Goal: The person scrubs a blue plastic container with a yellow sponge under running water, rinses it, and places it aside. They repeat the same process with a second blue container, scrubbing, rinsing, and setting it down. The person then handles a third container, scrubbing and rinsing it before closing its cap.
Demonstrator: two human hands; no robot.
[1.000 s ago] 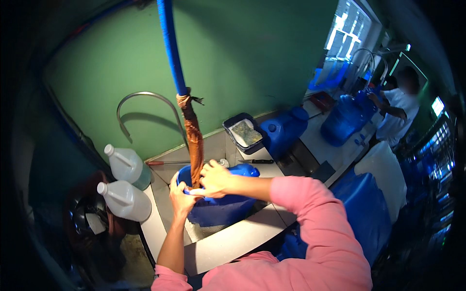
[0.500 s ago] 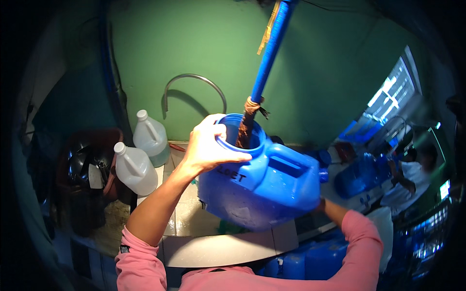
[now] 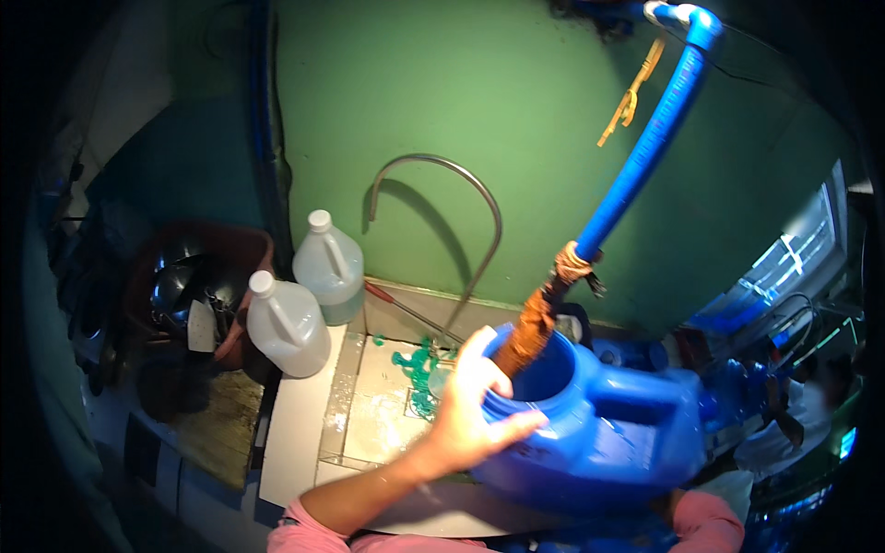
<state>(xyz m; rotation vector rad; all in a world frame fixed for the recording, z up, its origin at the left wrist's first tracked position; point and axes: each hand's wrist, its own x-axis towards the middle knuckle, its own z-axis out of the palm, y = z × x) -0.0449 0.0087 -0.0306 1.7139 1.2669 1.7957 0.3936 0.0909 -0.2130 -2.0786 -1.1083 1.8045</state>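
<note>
A large blue plastic water jug (image 3: 590,452) with a moulded handle is held up, tilted, over the tiled counter. My left hand (image 3: 470,405) grips the rim of its wide round mouth, thumb outside and fingers over the edge. Into that mouth reaches a brown, rough wrapped end (image 3: 527,334) below a blue pipe (image 3: 636,175), bound with cord where they meet. My right forearm in a pink sleeve (image 3: 705,521) goes behind the jug's lower right side; the jug hides my right hand's fingers, so its grip cannot be seen.
Two white-capped plastic bottles (image 3: 288,334) stand left on the counter ledge (image 3: 297,429). Green netting (image 3: 422,373) and a red-handled rod (image 3: 406,309) lie in the tiled basin area. A curved metal spout (image 3: 489,203) rises by the green wall. Another person (image 3: 793,424) is at the far right.
The jug has come down and to the right, with my left hand still on its rim. More of the brown wrapped end shows above the mouth. The view has shifted too.
</note>
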